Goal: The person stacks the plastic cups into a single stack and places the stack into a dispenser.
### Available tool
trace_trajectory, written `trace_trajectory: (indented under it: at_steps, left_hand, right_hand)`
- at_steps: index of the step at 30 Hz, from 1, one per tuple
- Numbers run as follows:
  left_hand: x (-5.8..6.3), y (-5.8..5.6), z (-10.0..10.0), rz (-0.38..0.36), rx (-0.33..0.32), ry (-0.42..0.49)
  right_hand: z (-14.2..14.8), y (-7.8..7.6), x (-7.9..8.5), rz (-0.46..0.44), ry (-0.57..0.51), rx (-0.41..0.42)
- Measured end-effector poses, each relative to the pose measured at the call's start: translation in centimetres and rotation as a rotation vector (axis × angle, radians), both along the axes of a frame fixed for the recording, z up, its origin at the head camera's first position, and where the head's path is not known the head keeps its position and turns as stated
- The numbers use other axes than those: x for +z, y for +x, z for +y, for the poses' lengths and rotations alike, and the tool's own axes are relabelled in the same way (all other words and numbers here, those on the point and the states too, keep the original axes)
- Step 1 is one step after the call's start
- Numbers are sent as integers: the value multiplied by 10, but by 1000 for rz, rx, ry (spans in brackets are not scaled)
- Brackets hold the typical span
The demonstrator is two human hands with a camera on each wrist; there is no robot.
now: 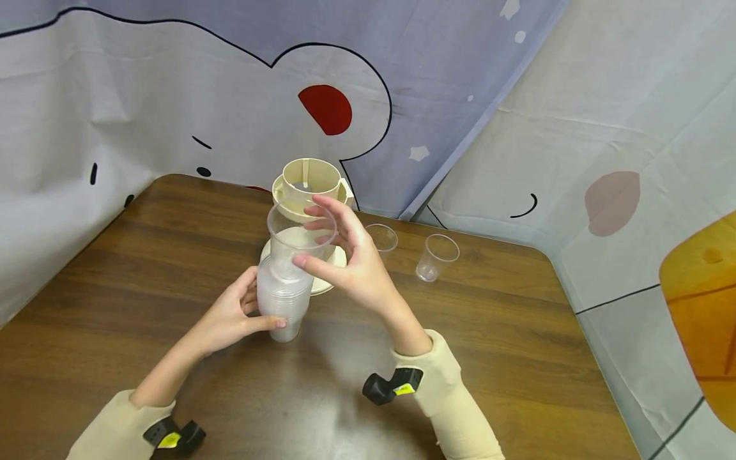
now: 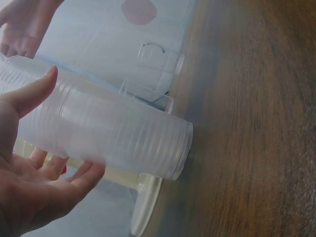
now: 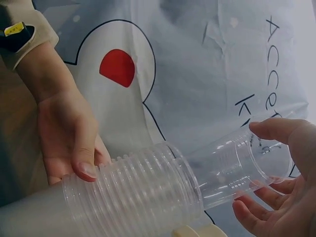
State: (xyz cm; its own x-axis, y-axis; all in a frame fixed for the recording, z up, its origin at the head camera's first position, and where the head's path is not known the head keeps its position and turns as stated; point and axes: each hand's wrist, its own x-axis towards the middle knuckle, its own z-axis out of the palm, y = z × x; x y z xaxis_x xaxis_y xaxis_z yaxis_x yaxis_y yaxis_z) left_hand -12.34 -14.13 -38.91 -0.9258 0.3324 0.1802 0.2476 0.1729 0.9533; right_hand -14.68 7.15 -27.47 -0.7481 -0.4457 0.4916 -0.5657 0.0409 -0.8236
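Note:
A tall stack of clear plastic cups (image 1: 284, 297) stands tilted over the table, its ribbed rims bunched near the top. My left hand (image 1: 232, 319) grips the stack from the left, thumb in front and fingers behind, as the left wrist view also shows. At the upper end, my right hand (image 1: 356, 262) holds a single clear plastic cup (image 3: 222, 168) near its rim, thumb on one side and fingers on the other. That cup sticks far out of the stack, with its lower end still inside the top cup.
Behind the stack stands a cream-coloured appliance (image 1: 310, 176) with a round open top and a round base (image 1: 339, 259). To its right, a clear cup (image 1: 428, 271) and another clear cup (image 1: 382, 237) stand on the brown wooden table (image 1: 500, 332). A printed curtain (image 1: 230, 96) hangs behind.

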Motion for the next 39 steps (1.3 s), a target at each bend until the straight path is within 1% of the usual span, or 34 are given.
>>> trace_trajectory:
  at_steps: [11, 19, 34, 39]
  left_hand:
    - [-1, -1, 1, 6, -5, 14]
    - [-1, 0, 0, -3, 5, -12]
    - [0, 1, 0, 2, 4, -23]
    - [0, 1, 0, 0, 7, -33]
  right_hand:
    - [-1, -3, -10, -4, 45, -15]
    - [-3, -1, -17, -9, 93, -33]
    - [-5, 0, -28, -40, 123, -20]
    - [-6, 1, -31, -42, 152, -23]
